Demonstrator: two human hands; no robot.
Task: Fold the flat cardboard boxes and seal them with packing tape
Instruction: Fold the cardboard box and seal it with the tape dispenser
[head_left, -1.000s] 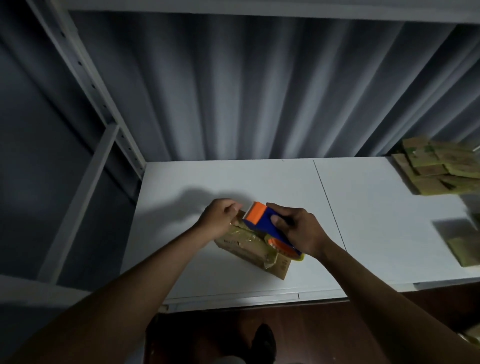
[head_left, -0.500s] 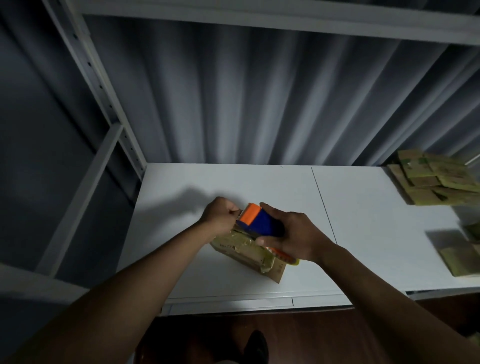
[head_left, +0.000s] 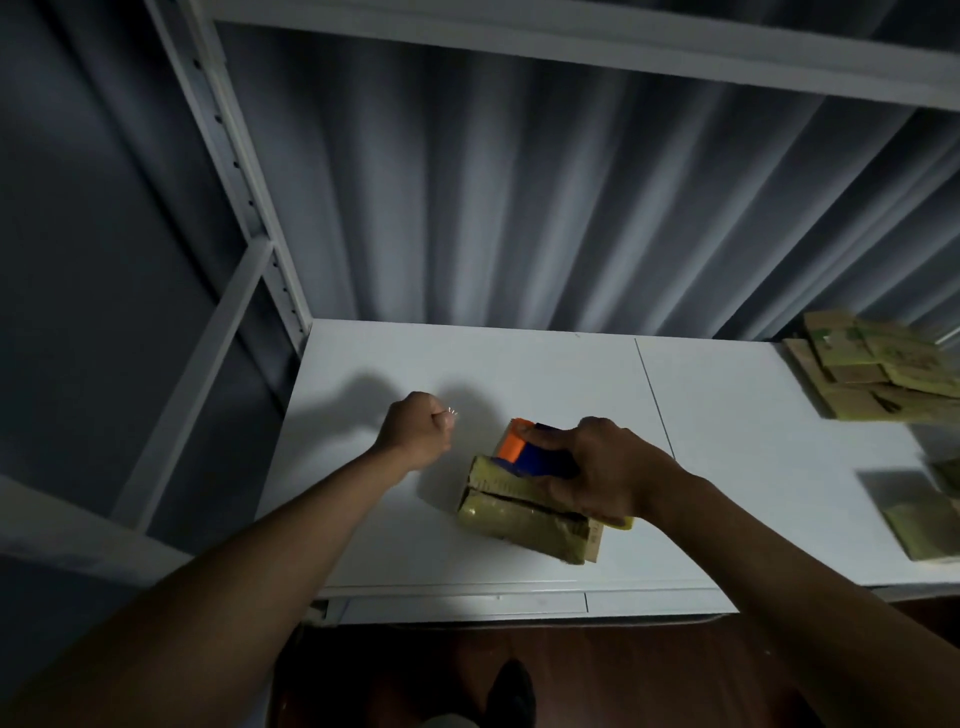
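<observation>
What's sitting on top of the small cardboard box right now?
The blue and orange tape dispenser rests on the cardboard box, gripped by the right hand. That hand covers the dispenser's rear and part of the box top. The left hand is off the box.

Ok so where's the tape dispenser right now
In the head view the tape dispenser sits just right of centre, gripped by the right hand on top of the cardboard box near the front edge of the white table.
</observation>
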